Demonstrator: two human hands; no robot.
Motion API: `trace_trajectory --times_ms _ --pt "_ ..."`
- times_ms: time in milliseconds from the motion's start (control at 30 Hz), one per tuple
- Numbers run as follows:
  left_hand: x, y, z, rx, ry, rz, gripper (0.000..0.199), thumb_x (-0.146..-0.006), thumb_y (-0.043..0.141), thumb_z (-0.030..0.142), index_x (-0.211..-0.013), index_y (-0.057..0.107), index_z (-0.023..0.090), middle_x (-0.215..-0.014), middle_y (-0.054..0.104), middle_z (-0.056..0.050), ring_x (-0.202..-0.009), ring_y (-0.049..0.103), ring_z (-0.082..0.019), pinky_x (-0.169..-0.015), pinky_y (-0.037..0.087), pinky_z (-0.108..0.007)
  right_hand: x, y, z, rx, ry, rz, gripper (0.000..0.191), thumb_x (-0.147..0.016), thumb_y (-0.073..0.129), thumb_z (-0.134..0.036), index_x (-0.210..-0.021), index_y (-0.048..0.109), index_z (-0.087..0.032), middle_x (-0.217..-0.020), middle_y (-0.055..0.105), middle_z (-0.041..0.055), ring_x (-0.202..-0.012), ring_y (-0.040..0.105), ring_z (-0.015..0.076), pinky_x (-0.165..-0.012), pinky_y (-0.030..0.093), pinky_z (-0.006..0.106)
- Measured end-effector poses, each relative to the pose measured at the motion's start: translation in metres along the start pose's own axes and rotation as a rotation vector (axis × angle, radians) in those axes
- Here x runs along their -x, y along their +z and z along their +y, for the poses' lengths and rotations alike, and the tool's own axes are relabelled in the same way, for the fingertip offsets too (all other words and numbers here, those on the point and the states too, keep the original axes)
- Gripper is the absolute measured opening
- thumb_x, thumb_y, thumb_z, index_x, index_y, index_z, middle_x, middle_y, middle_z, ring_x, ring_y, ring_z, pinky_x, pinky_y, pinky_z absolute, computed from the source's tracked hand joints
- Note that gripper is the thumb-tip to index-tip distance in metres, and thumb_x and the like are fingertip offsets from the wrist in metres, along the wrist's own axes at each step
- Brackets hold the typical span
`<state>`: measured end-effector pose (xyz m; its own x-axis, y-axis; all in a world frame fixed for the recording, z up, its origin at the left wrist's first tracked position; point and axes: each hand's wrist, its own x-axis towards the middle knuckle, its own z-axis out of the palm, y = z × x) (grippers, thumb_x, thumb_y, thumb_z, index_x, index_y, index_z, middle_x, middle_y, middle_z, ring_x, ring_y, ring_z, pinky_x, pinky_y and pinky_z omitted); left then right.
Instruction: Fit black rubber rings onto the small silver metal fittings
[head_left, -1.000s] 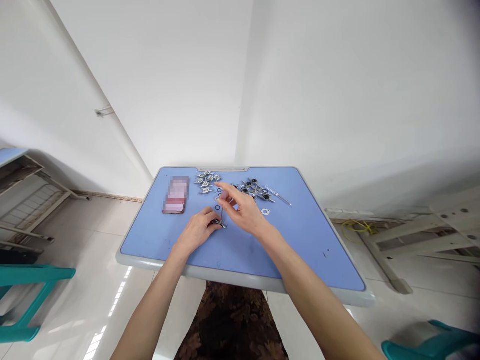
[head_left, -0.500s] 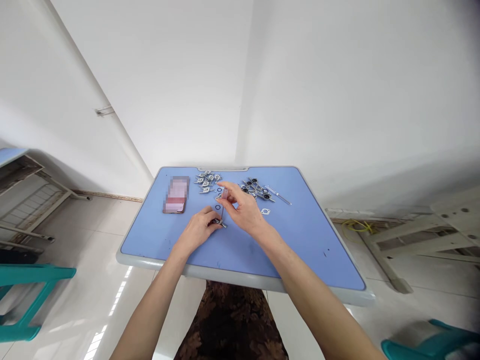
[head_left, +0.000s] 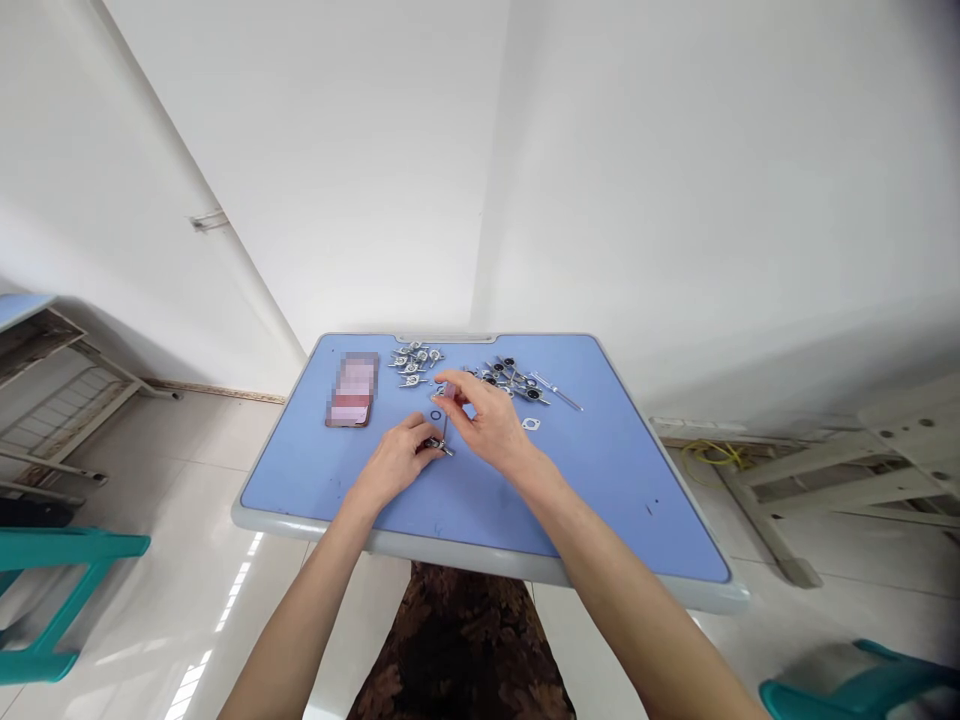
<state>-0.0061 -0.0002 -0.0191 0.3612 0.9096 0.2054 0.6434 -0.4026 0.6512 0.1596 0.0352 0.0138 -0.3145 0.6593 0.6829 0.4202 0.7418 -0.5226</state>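
Note:
My left hand is closed on a small metal part and keeps it against the tabletop; the fingers cover most of it. Above it, my right hand grips a screwdriver by its pinkish clear handle. The shaft points down and its tip meets the metal part. A dark ring lies just beyond my left fingers. Past the hands is a cluster of small metal parts with pale round faces. To the right sits another cluster of metal parts with black round centres.
On the blue table a phone with a blurred screen lies at the left. A second screwdriver and a flat white gasket are at the right. A white wall stands behind. Teal stools are on the floor.
My right fingers have shifted slightly at the screwdriver's handle, which sits a little lower. My left hand and the metal part stay in place.

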Motion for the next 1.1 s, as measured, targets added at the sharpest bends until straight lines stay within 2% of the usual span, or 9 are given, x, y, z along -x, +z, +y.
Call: trace_trajectory --times_ms 100,267,400,500,667,833,967,1033,1100 --pt "0.000 0.000 0.000 0.006 -0.001 0.000 0.005 -0.085 0.060 0.019 -0.087 0.065 0.020 -0.090 0.056 -0.002 -0.075 0.057 -0.015 -0.071 0.044 -0.028 -0.001 -0.003 -0.004 0.024 -0.034 -0.020 0.027 -0.094 0.046 -0.024 -0.119 0.056 -0.024 -0.085 0.066 0.0048 -0.074 0.062 0.0175 -0.074 0.052 0.033" --pt "0.000 0.000 0.000 0.027 0.003 0.003 0.006 -0.084 0.060 0.018 -0.086 0.065 0.019 -0.089 0.056 -0.002 -0.074 0.056 -0.015 -0.070 0.044 -0.028 -0.001 -0.007 -0.009 -0.130 -0.077 -0.119 0.038 -0.096 0.034 -0.018 -0.131 0.047 -0.026 -0.107 0.065 0.0078 -0.090 0.063 0.0173 -0.080 0.053 0.035" --pt "0.000 0.001 -0.001 0.034 -0.008 0.003 0.006 -0.084 0.060 0.017 -0.087 0.065 0.019 -0.092 0.057 -0.002 -0.075 0.057 -0.015 -0.070 0.044 -0.028 0.000 0.002 -0.007 -0.133 -0.025 -0.006 0.023 -0.093 0.047 -0.023 -0.113 0.058 -0.024 -0.094 0.067 0.0051 -0.079 0.064 0.0162 -0.073 0.054 0.032" --pt "0.000 0.001 -0.001 0.056 -0.011 -0.005 0.008 -0.084 0.060 0.017 -0.089 0.066 0.020 -0.096 0.059 -0.003 -0.078 0.058 -0.016 -0.073 0.045 -0.029 0.000 0.009 -0.005 -0.079 0.009 0.071 0.016 -0.089 0.056 -0.029 -0.104 0.060 -0.023 -0.088 0.067 0.0043 -0.071 0.062 0.0160 -0.067 0.053 0.030" --pt "0.000 0.000 0.001 0.054 -0.012 -0.004 0.008 -0.084 0.059 0.016 -0.088 0.066 0.019 -0.095 0.059 -0.003 -0.080 0.059 -0.017 -0.073 0.045 -0.029 -0.001 0.003 -0.009 -0.031 -0.045 0.008 0.025 -0.093 0.049 -0.027 -0.116 0.058 -0.025 -0.087 0.067 0.0041 -0.074 0.062 0.0166 -0.072 0.052 0.032" --pt "-0.001 0.000 0.000 0.028 -0.015 0.002 0.006 -0.084 0.061 0.018 -0.087 0.065 0.019 -0.090 0.057 -0.002 -0.074 0.056 -0.015 -0.069 0.044 -0.028 -0.003 -0.009 -0.010 -0.122 -0.049 -0.106 0.035 -0.096 0.036 -0.020 -0.127 0.052 -0.026 -0.102 0.066 0.0065 -0.085 0.064 0.0165 -0.077 0.053 0.033" --pt "0.000 0.001 -0.001 0.024 -0.013 0.004 0.006 -0.084 0.061 0.019 -0.088 0.065 0.019 -0.091 0.056 -0.002 -0.074 0.056 -0.015 -0.069 0.043 -0.027 -0.003 -0.005 -0.003 -0.154 0.014 0.006 0.023 -0.093 0.048 -0.022 -0.112 0.060 -0.024 -0.091 0.068 0.0040 -0.077 0.064 0.0160 -0.073 0.054 0.031" --pt "0.000 0.001 -0.001 0.023 -0.010 0.008 0.006 -0.084 0.061 0.019 -0.089 0.065 0.020 -0.091 0.056 -0.002 -0.074 0.056 -0.015 -0.070 0.044 -0.027 -0.003 -0.001 -0.001 -0.094 0.025 0.074 0.016 -0.090 0.054 -0.025 -0.103 0.062 -0.023 -0.086 0.067 0.0038 -0.073 0.063 0.0163 -0.071 0.053 0.031" --pt "0.000 0.002 -0.001 0.023 -0.007 0.011 0.006 -0.084 0.061 0.019 -0.089 0.065 0.019 -0.091 0.056 -0.002 -0.074 0.056 -0.015 -0.070 0.044 -0.027 -0.003 0.000 -0.002 -0.023 0.008 0.077 0.016 -0.090 0.054 -0.028 -0.103 0.063 -0.023 -0.081 0.067 0.0037 -0.070 0.061 0.0167 -0.071 0.052 0.032"
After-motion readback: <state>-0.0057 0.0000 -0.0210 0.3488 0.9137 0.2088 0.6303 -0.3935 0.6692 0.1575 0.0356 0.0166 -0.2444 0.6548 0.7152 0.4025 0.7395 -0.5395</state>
